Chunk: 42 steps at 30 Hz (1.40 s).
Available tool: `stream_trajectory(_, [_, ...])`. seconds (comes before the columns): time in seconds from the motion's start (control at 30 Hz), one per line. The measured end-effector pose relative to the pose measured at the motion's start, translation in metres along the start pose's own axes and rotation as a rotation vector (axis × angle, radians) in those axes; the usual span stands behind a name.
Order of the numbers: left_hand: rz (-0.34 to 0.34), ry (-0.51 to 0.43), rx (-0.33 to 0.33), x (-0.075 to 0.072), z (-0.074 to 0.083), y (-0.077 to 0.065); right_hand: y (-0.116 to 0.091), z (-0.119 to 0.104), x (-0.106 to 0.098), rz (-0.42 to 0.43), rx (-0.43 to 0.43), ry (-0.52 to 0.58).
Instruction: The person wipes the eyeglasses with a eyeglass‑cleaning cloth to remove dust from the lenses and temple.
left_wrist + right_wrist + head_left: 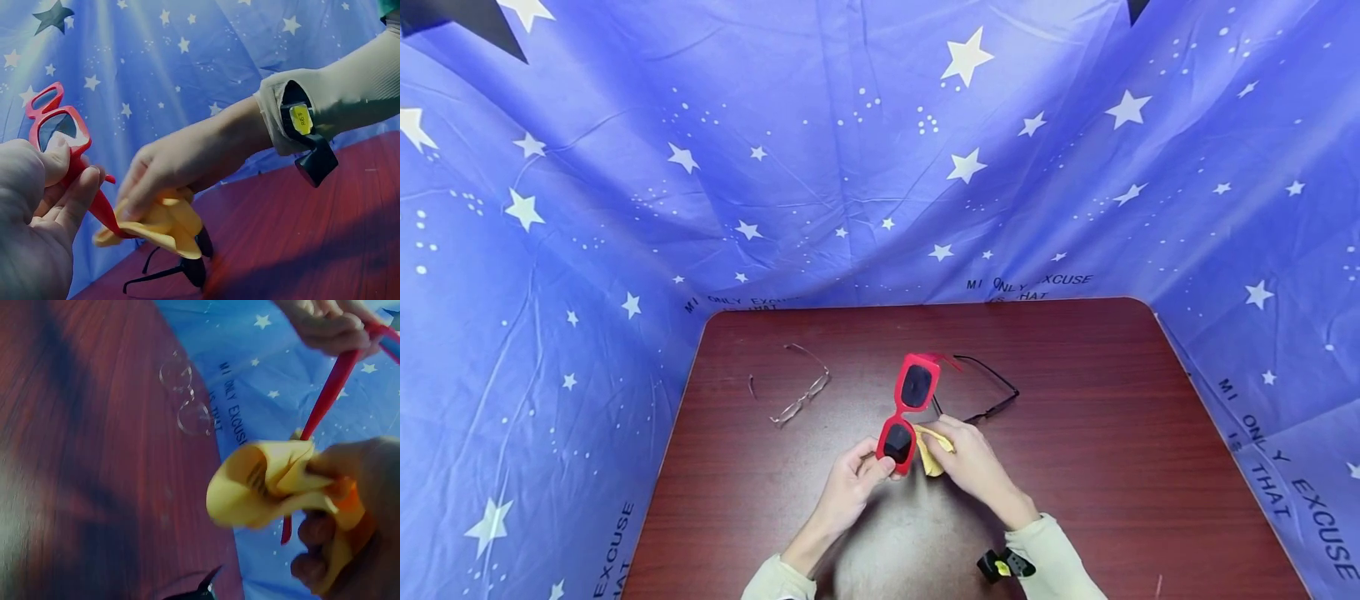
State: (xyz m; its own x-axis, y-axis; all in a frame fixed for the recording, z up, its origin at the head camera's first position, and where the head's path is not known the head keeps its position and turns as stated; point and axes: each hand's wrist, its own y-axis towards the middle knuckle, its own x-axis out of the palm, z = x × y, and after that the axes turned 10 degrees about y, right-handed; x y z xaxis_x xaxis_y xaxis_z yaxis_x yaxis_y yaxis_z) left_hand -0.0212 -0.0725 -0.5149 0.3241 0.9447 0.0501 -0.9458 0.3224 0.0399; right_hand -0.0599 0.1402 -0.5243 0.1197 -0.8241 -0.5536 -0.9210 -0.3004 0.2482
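Red-framed sunglasses [916, 385] with dark lenses are held up over the table by my left hand [844, 492], its thumb on the lower lens and its fingers behind the frame. My right hand [977, 471] pinches a yellow cloth [934, 454] just right of the sunglasses. In the right wrist view, the folded cloth [244, 487] lies around one red temple arm [331, 387], whose tip comes out below the cloth. The left wrist view shows that same temple [103, 212] running from the frame down into the cloth.
Clear-lensed glasses [805, 398] lie on the left of the dark red wooden table [1112, 433]. Black-framed glasses [1000, 406] lie behind my right hand. A blue curtain [850, 183] with stars surrounds the table. A black device [1003, 567] is strapped at my right wrist.
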Motion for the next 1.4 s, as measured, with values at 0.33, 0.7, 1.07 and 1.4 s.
stream_trajectory(0.33, [-0.013,0.0,0.01,-0.001,0.001,0.001,-0.001,0.001,0.004,0.001,0.008,0.064])
stream_trajectory(0.7, [-0.015,0.041,0.03,0.001,0.0,0.003,-0.002,-0.007,0.002,-0.098,-0.043,0.282])
stream_trajectory(1.07, [-0.04,0.011,0.021,0.0,-0.001,0.0,-0.006,0.007,0.002,-0.017,0.069,-0.045])
stream_trajectory(1.4, [-0.025,0.021,-0.007,0.001,0.002,0.003,-0.004,0.001,0.004,-0.094,-0.011,0.179])
